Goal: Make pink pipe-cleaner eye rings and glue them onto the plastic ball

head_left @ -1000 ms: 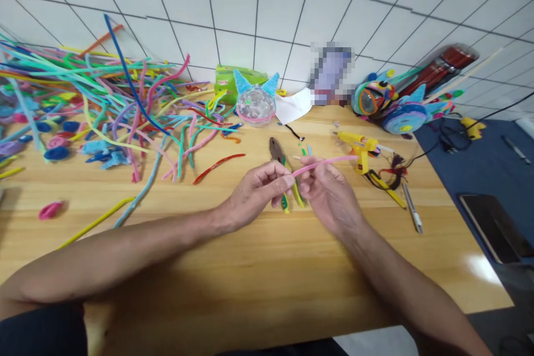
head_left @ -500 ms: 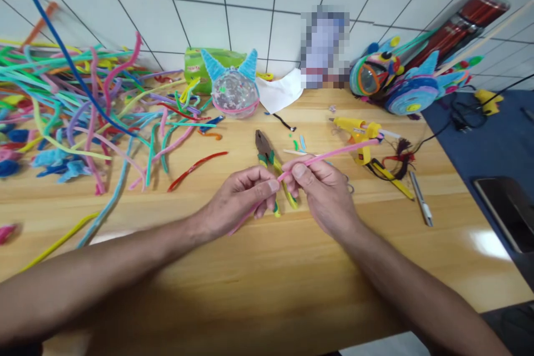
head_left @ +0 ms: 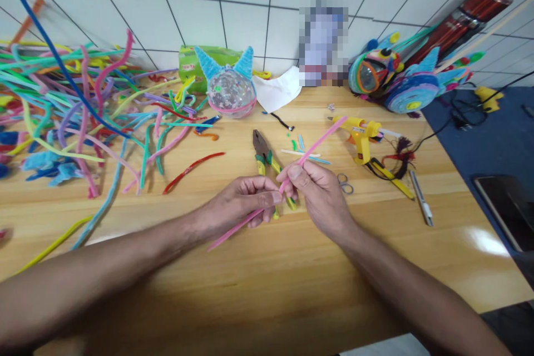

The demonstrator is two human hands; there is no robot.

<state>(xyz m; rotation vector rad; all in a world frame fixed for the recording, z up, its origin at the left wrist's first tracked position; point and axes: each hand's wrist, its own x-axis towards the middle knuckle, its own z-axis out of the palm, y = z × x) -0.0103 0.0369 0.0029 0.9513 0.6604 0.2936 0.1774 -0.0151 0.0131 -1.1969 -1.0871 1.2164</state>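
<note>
A pink pipe cleaner point(head_left: 319, 143) runs through both of my hands near its middle. My left hand point(head_left: 254, 200) pinches it between thumb and fingers, and one end sticks out below toward the lower left. Just beside it, my right hand point(head_left: 315, 189) pinches the other part, whose free end points up and to the right. Under and behind my fingers lie pliers point(head_left: 262, 147) with yellow-green handles, partly hidden. Farther back stands a clear ball point(head_left: 232, 93) with two blue pipe-cleaner horns and a pink strand around its lower part.
A heap of coloured pipe cleaners point(head_left: 83, 100) covers the table's left side. To the right are a yellow glue gun point(head_left: 359, 136), scissors point(head_left: 345, 183), a yellow cutter point(head_left: 392, 179) and a pen point(head_left: 421, 198). Decorated fish-like crafts point(head_left: 413, 92) and a red flask point(head_left: 459, 19) stand behind.
The pipe cleaner's right part has swung upward to a steeper slant, and more of its lower end shows below my left hand. Both hands stay close together, still pinching it.
</note>
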